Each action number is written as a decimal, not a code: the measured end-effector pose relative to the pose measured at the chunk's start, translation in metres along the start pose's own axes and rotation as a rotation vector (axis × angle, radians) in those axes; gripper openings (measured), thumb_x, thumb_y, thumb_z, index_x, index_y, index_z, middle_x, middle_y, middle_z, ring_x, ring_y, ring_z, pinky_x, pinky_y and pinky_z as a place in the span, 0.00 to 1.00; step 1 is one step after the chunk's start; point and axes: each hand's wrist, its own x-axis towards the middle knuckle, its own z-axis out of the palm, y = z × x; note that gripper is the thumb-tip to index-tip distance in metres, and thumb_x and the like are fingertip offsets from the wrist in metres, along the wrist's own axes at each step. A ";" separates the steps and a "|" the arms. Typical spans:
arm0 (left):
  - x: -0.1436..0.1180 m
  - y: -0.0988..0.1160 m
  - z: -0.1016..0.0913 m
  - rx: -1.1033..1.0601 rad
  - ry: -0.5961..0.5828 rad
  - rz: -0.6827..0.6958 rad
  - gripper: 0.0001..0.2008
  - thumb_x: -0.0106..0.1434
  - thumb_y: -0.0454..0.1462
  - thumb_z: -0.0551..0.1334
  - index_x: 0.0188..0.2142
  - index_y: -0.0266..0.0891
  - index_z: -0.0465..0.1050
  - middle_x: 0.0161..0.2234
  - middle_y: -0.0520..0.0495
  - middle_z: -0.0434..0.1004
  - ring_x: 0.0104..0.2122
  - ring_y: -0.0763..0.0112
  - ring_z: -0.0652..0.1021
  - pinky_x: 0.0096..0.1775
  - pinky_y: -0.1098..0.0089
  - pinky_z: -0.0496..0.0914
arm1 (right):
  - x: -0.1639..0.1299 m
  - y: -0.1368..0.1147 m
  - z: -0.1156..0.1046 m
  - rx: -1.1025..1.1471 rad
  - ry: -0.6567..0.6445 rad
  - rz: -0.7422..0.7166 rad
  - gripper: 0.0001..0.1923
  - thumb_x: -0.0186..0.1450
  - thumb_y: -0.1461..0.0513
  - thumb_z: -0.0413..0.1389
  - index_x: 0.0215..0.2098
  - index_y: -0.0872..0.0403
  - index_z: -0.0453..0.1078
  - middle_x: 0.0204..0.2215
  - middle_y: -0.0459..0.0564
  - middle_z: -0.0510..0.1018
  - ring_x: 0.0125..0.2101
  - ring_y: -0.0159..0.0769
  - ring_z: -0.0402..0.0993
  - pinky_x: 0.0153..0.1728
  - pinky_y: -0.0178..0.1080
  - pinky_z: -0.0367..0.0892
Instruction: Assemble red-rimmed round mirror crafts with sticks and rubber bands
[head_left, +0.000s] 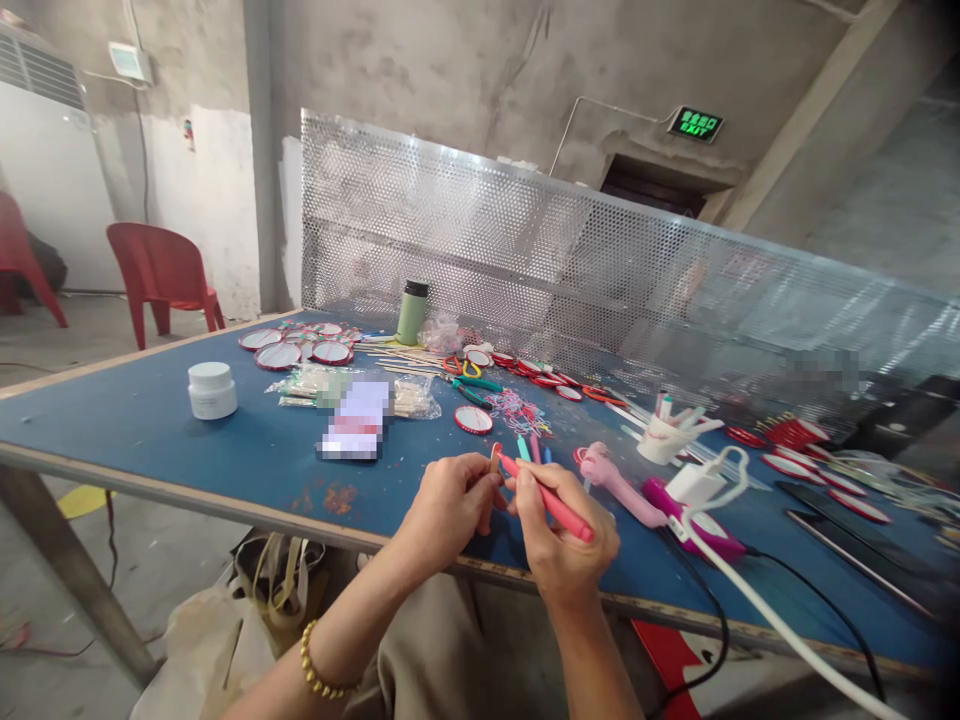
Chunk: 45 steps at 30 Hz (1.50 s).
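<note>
Between the fingertips of my left hand (pixel 454 500) is a small flat piece (pixel 496 452) with a red edge; most of it is hidden by the fingers. My right hand (pixel 566 525) grips a red pen-shaped tool (pixel 559 508), its tip touching or very close to that piece. Both hands are over the front edge of the blue table (pixel 270 460). Just beyond them lie a round white disc with a red rim (pixel 474 419), teal and pink pens (pixel 523 448), and a tangle of coloured strands (pixel 517 410).
A phone (pixel 356 420), plastic-wrapped sticks (pixel 412 397) and a white jar (pixel 211 391) are on the left. Pliers (pixel 471 392) and a green bottle (pixel 412 312) stand farther back. A pink hot-glue gun (pixel 619 485), pen cup (pixel 664 440) and white cable (pixel 780 640) occupy the right.
</note>
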 end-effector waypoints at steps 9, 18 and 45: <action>0.000 0.000 0.000 0.010 0.000 0.006 0.15 0.67 0.40 0.54 0.25 0.40 0.70 0.15 0.54 0.70 0.19 0.75 0.70 0.28 0.76 0.63 | 0.001 -0.002 0.001 -0.012 0.010 -0.001 0.05 0.67 0.65 0.56 0.35 0.53 0.74 0.27 0.46 0.82 0.24 0.32 0.79 0.29 0.33 0.73; 0.000 0.000 0.000 -0.002 -0.004 0.002 0.15 0.67 0.41 0.54 0.25 0.40 0.70 0.15 0.54 0.70 0.18 0.75 0.70 0.27 0.75 0.63 | 0.001 -0.003 0.000 -0.023 0.013 -0.002 0.05 0.67 0.66 0.56 0.35 0.54 0.74 0.27 0.46 0.82 0.25 0.32 0.79 0.30 0.33 0.73; -0.001 0.002 -0.001 0.004 -0.007 0.019 0.16 0.66 0.40 0.54 0.23 0.40 0.68 0.15 0.54 0.70 0.19 0.75 0.70 0.28 0.75 0.63 | 0.000 0.000 0.001 -0.022 0.013 0.007 0.04 0.67 0.65 0.56 0.35 0.53 0.74 0.27 0.45 0.81 0.24 0.32 0.78 0.29 0.34 0.72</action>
